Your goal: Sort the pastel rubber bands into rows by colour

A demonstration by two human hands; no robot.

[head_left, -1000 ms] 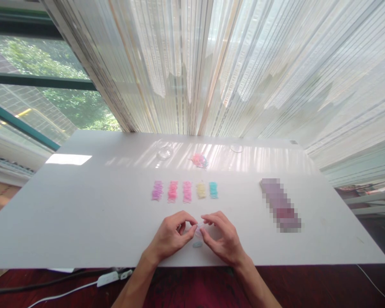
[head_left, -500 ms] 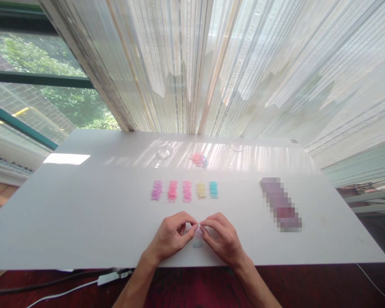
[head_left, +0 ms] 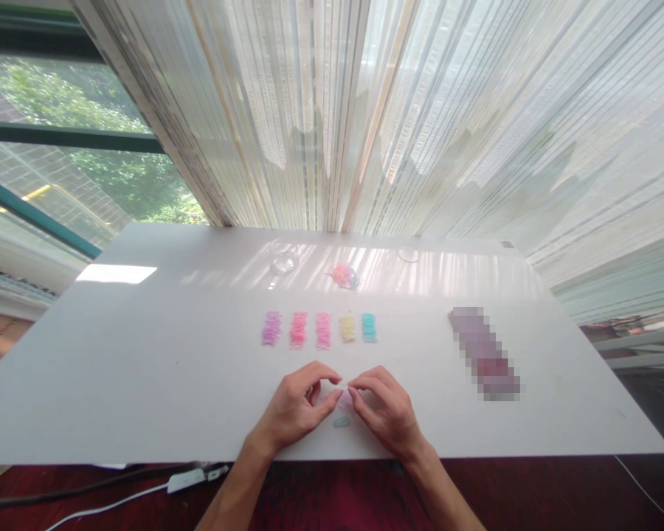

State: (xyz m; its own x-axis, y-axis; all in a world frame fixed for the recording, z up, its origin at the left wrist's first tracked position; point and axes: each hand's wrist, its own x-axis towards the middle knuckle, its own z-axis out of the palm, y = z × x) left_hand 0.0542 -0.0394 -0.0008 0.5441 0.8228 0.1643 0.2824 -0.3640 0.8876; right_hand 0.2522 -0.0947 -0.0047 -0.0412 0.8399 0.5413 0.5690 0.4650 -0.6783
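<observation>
My left hand (head_left: 304, 402) rests low over the table's front, its thumb and forefinger curved with a small gap between the tips. My right hand (head_left: 384, 409) faces it, thumb and forefinger pinched on a small pale pink, thin looped band (head_left: 344, 400) that looks like an elastic band. Part of it is hidden by the fingertips. Just below, a pale blue-green oval piece (head_left: 341, 422) lies on the table. Beyond my hands is a row of small band stacks: purple (head_left: 271, 329), coral (head_left: 298, 330), pink (head_left: 323, 330), yellow (head_left: 347, 328) and turquoise (head_left: 369, 328).
A mixed heap of coloured bands (head_left: 344, 276) lies farther back on the white table (head_left: 144, 369). Clear round dishes or lids (head_left: 284, 262) (head_left: 408, 254) flank it. At right is a blurred purple object (head_left: 484, 354). A white power strip (head_left: 187, 481) is below the front edge.
My right thumb and forefinger were apart, then closed near the left fingertips. Since then my left thumb and forefinger have parted, and the hands have drawn slightly apart.
</observation>
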